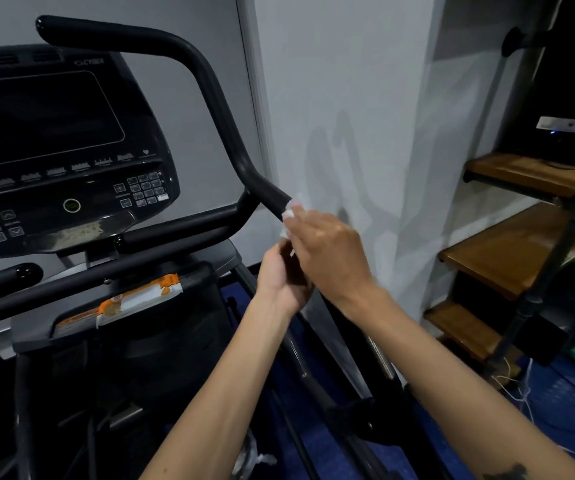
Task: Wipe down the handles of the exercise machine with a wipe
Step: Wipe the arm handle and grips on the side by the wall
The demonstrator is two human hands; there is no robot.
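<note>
Right hand: fingers curled round a crumpled white wipe, pressing it to the matte black tubular handle. Left hand: curled round the same handle just below the wipe. Left of the handle: glossy black console, its lettering unreadable; below it, orange-and-white wipe packet, print illegible.

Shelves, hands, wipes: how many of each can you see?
Wooden shelves: 3
Hands: 2, left hand, right hand
White wipe: 1
Total: 6
</note>
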